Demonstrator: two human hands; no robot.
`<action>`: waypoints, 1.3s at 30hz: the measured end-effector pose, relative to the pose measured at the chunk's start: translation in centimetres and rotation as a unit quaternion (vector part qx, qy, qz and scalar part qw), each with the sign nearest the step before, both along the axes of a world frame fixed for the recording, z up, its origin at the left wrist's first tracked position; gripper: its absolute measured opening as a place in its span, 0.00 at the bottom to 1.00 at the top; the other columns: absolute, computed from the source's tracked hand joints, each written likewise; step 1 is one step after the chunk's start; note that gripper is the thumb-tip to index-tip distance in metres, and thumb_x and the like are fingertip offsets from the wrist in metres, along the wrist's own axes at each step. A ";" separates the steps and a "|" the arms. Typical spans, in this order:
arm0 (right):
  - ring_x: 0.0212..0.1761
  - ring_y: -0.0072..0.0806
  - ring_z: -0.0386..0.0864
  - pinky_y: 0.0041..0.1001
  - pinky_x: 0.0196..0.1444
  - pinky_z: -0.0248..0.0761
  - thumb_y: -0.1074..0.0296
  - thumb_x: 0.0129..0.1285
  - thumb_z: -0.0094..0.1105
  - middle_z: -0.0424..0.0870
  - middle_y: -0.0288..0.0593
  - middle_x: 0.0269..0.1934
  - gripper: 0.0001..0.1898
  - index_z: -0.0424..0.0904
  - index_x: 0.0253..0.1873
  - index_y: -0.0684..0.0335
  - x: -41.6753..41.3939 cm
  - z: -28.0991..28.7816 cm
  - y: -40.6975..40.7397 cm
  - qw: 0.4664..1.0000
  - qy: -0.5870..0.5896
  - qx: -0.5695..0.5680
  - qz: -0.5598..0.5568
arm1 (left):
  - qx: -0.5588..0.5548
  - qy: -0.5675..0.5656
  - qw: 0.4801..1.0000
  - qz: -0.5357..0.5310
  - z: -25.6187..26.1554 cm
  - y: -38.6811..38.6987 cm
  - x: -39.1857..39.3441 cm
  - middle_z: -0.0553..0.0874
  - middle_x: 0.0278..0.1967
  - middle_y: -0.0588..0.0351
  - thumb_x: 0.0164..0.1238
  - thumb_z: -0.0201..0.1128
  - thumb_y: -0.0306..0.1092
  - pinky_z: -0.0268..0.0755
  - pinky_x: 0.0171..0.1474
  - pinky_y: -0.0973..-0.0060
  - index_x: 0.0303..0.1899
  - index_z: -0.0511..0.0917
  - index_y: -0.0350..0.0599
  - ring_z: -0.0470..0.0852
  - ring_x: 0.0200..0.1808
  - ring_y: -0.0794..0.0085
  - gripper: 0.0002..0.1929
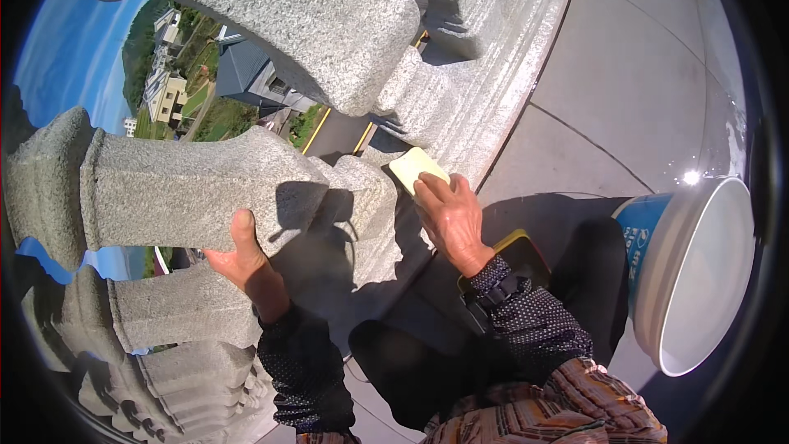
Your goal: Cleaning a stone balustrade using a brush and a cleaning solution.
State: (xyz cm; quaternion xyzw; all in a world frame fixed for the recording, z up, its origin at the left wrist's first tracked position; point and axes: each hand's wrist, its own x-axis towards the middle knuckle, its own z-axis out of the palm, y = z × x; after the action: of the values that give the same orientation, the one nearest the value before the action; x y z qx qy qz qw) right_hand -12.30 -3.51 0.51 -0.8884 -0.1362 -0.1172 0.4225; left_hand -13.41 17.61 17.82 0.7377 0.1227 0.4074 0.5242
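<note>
In my right hand (pixel 453 216) is a pale yellow sponge (pixel 418 168), gripped along its near edge. The sponge is over the base rail (pixel 474 129) of a granite balustrade, between two balusters. My left hand (pixel 249 259) is braced on the shaded side of the nearer granite baluster (pixel 203 188), thumb up on its face. The left fingers go behind the stone and are mostly hidden. A second granite baluster (pixel 308 18) stands beyond the sponge.
At the right a white bucket (pixel 647 277) with a blue label holds cloudy liquid. Grey floor tiles (pixel 622 74) look wet near it. A yellow-edged dark object (pixel 524 253) lies by my right wrist. More balusters (pixel 185 308) continue at lower left; past the gaps lie a road and houses far below.
</note>
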 end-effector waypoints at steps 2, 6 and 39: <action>0.51 0.43 0.74 0.36 0.43 0.76 0.70 0.53 0.65 0.77 0.36 0.60 0.25 0.78 0.60 0.57 1.3 -1.9 1.1 0.996 -0.037 -0.078 0.009 | -0.016 -0.005 1.000 -0.017 0.2 -0.7 0.4 0.78 0.59 0.46 0.61 0.75 0.30 0.72 0.63 0.67 0.67 0.66 0.32 0.79 0.57 0.63 0.36; 0.51 0.41 0.75 0.35 0.43 0.78 0.72 0.51 0.66 0.77 0.33 0.62 0.30 0.77 0.63 0.55 2.2 -2.3 0.0 0.993 -0.046 -0.075 0.075 | 0.045 -0.039 0.998 -0.006 -0.5 -0.3 0.8 0.81 0.54 0.47 0.64 0.72 0.30 0.76 0.57 0.70 0.65 0.67 0.30 0.82 0.51 0.68 0.31; 0.46 0.42 0.75 0.32 0.43 0.78 0.74 0.62 0.56 0.71 0.36 0.71 0.29 0.66 0.70 0.57 4.0 -2.7 -1.2 0.951 -0.104 -0.256 0.137 | 0.038 -0.029 0.998 -0.038 -0.6 0.6 1.5 0.75 0.62 0.44 0.59 0.76 0.31 0.73 0.62 0.71 0.70 0.62 0.32 0.78 0.59 0.64 0.40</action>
State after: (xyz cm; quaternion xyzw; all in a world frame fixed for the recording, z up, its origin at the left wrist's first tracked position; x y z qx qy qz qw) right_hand -8.28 -4.75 -2.23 -0.9223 -0.3252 -0.1115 0.1767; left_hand -11.89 18.19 17.18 0.7492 0.0640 0.4129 0.5139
